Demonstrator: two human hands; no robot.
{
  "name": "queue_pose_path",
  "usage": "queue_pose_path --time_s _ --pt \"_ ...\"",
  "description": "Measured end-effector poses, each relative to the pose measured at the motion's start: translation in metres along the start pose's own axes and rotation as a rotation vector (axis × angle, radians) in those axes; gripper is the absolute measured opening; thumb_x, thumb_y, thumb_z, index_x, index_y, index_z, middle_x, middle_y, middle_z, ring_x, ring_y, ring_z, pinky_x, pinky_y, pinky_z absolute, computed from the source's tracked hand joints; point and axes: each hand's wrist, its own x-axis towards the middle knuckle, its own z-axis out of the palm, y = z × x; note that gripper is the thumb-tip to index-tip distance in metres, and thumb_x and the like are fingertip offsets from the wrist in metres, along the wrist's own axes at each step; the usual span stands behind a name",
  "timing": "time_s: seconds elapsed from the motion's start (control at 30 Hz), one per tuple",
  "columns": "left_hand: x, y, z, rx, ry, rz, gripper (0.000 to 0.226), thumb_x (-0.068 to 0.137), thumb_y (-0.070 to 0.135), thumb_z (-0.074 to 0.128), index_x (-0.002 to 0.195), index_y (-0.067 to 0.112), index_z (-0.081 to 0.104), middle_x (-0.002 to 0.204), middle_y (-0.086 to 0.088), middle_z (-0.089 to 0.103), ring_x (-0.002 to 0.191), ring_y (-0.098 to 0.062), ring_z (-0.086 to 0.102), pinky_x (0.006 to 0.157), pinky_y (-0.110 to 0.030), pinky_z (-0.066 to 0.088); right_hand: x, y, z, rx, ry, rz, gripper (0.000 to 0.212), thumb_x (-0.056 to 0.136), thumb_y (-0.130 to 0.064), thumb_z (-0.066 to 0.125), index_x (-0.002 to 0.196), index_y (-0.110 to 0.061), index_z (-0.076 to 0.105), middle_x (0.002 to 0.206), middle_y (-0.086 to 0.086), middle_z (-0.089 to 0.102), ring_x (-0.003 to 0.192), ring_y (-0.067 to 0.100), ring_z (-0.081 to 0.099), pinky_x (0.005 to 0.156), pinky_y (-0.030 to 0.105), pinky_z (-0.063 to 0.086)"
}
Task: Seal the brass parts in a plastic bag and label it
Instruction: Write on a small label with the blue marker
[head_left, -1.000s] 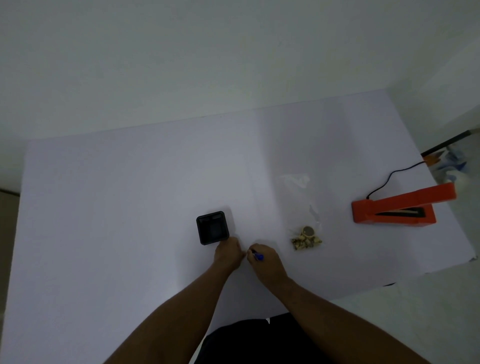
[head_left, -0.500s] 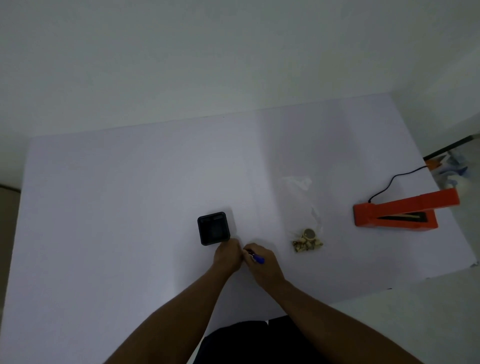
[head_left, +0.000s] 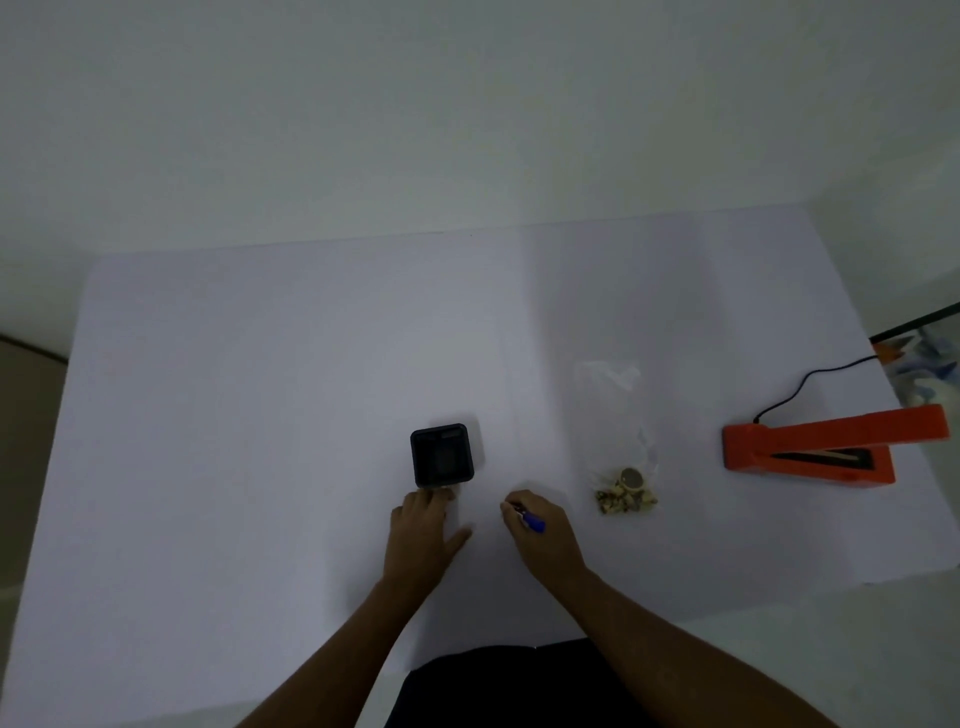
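A clear plastic bag (head_left: 618, 410) lies on the white table (head_left: 260, 389), with several small brass parts (head_left: 626, 493) gathered at its near end. My right hand (head_left: 540, 530) rests on the table to the left of the bag, closed around a blue pen (head_left: 531, 521). My left hand (head_left: 423, 535) lies flat on the table with fingers spread, its fingertips just short of a black square holder (head_left: 441, 455). Whether a white label lies under my left hand cannot be told.
An orange heat sealer (head_left: 815, 449) stands at the right of the table with its arm raised, and its black cord (head_left: 810, 384) runs off the right edge. The near table edge passes just in front of my body.
My hands were touching each other beside the black holder; now they have separated. The left hand has flattened and moved left, while the right stays put with the pen.
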Motion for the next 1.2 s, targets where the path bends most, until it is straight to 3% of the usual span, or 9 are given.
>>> queue_pose_path --time_s 0.1,0.23,0.43,0.57,0.7,0.77,0.9,1.03,1.2 --pt "-0.001 -0.006 -0.003 0.021 -0.069 -0.042 0.06 0.08 0.05 0.069 0.128 0.02 0.052 0.121 -0.001 0.059 0.11 -0.02 0.054 0.09 -0.033 0.043 -0.002 -0.003 -0.005 0.016 0.01 -0.006 0.021 0.096 -0.023 0.053 0.078 -0.014 0.06 0.072 0.003 0.061 0.068 0.018 0.06 0.067 0.04 0.052" --pt "0.0 -0.006 -0.005 0.008 -0.11 -0.065 0.049 0.088 0.035 0.065 0.131 0.017 0.052 0.12 -0.006 0.058 0.108 -0.023 0.055 0.089 -0.033 0.046 -0.006 -0.012 -0.012 0.029 0.024 -0.03 0.017 0.096 -0.018 0.055 0.08 -0.015 0.061 0.073 0.001 0.062 0.069 0.016 0.06 0.068 0.037 0.052" --pt "0.0 -0.007 -0.002 -0.088 -0.085 -0.135 0.017 0.094 0.02 0.059 0.1 0.007 0.067 0.097 -0.01 0.066 0.085 -0.021 0.063 0.071 -0.022 0.046 -0.011 -0.026 -0.015 0.056 0.007 -0.047 0.012 0.095 -0.017 0.058 0.086 -0.016 0.065 0.077 -0.001 0.065 0.072 0.012 0.062 0.069 0.033 0.054" --pt "-0.006 0.01 -0.017 -0.421 -0.062 -0.282 0.012 0.094 0.016 0.059 0.089 0.011 0.069 0.085 -0.003 0.07 0.074 -0.015 0.062 0.064 -0.012 0.043 -0.018 -0.055 -0.019 0.192 0.032 0.037 0.011 0.095 -0.021 0.061 0.095 -0.019 0.072 0.086 -0.003 0.072 0.081 0.01 0.067 0.076 0.023 0.054" --pt "-0.014 0.04 -0.061 -1.091 -0.13 -0.521 0.019 0.097 0.014 0.052 0.097 0.008 0.071 0.092 -0.015 0.072 0.082 -0.023 0.067 0.066 -0.028 0.054 -0.02 -0.095 -0.031 0.419 0.086 0.211 0.029 0.093 -0.037 0.049 0.09 -0.025 0.076 0.081 0.005 0.076 0.075 0.018 0.071 0.065 0.029 0.053" --pt "-0.017 0.051 -0.083 -1.242 -0.165 -0.531 0.021 0.098 0.016 0.051 0.104 0.009 0.071 0.097 -0.015 0.072 0.088 -0.024 0.067 0.069 -0.031 0.054 -0.02 -0.115 -0.04 0.486 0.098 0.23 0.039 0.098 -0.039 0.045 0.087 -0.02 0.077 0.076 0.011 0.075 0.063 0.022 0.066 0.054 0.027 0.048" --pt "-0.02 0.07 -0.115 -1.38 -0.172 -0.499 0.024 0.098 0.018 0.051 0.108 0.009 0.071 0.096 -0.013 0.073 0.087 -0.021 0.066 0.071 -0.031 0.054 -0.022 -0.152 -0.058 0.544 0.137 0.146 0.045 0.102 -0.033 0.04 0.084 -0.015 0.077 0.069 0.014 0.072 0.055 0.018 0.057 0.047 0.023 0.043" --pt "-0.021 0.079 -0.136 -1.441 -0.179 -0.489 0.023 0.098 0.015 0.052 0.108 0.007 0.071 0.094 -0.012 0.073 0.084 -0.02 0.066 0.072 -0.031 0.052 -0.021 -0.173 -0.063 0.569 0.136 0.14 0.045 0.103 -0.026 0.04 0.081 -0.011 0.077 0.067 0.015 0.07 0.055 0.022 0.055 0.048 0.027 0.042" --pt "-0.024 0.085 -0.145 -1.428 -0.192 -0.44 0.024 0.098 0.017 0.052 0.109 0.006 0.07 0.092 -0.012 0.072 0.08 -0.018 0.064 0.069 -0.029 0.051 -0.021 -0.181 -0.06 0.534 0.129 0.159 0.044 0.102 -0.027 0.042 0.077 -0.022 0.078 0.067 0.012 0.071 0.056 0.019 0.056 0.05 0.028 0.043"
